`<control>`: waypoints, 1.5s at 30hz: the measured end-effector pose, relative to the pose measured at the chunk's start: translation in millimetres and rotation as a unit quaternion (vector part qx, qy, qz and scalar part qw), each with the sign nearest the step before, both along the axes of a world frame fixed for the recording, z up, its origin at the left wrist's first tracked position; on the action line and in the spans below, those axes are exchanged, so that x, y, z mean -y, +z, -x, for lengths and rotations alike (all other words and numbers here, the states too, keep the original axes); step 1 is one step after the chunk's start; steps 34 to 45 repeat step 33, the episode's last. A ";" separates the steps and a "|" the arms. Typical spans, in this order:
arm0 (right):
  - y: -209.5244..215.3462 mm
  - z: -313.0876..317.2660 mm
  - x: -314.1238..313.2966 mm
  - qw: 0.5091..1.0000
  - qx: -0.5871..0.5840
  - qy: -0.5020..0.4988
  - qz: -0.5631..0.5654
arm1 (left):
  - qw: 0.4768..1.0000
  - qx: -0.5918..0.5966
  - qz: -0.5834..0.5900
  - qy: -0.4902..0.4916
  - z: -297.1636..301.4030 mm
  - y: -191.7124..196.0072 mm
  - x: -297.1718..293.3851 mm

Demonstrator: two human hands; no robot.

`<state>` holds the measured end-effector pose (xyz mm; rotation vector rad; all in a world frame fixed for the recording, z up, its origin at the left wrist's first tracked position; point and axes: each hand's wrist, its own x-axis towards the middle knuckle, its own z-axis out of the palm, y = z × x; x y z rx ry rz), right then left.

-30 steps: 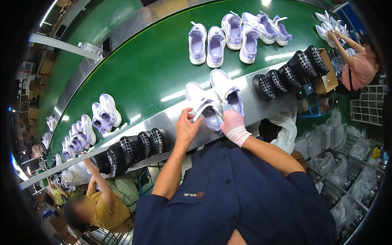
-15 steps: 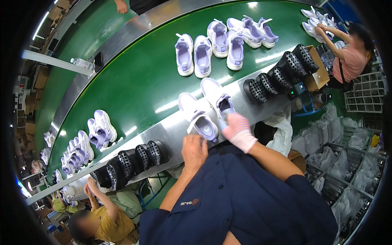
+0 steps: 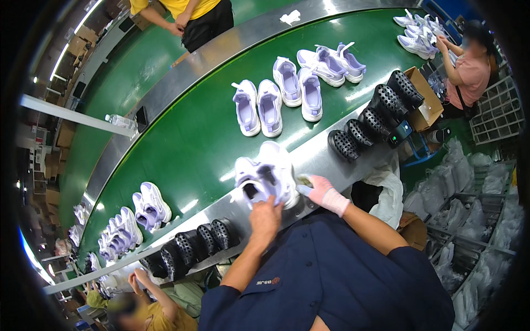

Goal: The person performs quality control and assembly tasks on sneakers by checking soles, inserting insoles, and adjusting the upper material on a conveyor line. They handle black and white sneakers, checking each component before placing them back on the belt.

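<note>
A pair of white and lavender sneakers (image 3: pixel 270 157) stands in front of me at the near edge of the bench, side by side and slightly blurred. My left hand (image 3: pixel 265 218) is bare and closed at their heel ends, its fingers partly hidden against the shoes. To the right of the pair, my right hand (image 3: pixel 326 194) wears a pink and white glove with greyish fingertips. Its thumb and fingers are spread a little, pointing at the right sneaker's side with a small gap between. A dark olive patch shows at the fingertips; I cannot tell what it is.
Several more sneakers (image 3: pixel 270 107) stand on the green belt (image 3: pixel 187 132) beyond. Black perforated shoe lasts (image 3: pixel 343 145) line the metal ledge on the right, others (image 3: pixel 221 233) on the left. Co-workers sit at both sides; a person in yellow (image 3: pixel 190 16) stands across the belt.
My gloved right hand has come out of the right sneaker's opening. My left hand has taken hold at the heels, and the two sneakers are now closer together. The view has shifted.
</note>
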<state>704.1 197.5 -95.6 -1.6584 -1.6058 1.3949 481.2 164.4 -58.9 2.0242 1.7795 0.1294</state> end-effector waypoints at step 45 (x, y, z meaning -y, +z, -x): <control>-116.5 -250.9 112.8 0.715 -0.135 -0.677 0.112 | 0.962 0.063 0.233 -0.125 -18.0 -55.3 -39.4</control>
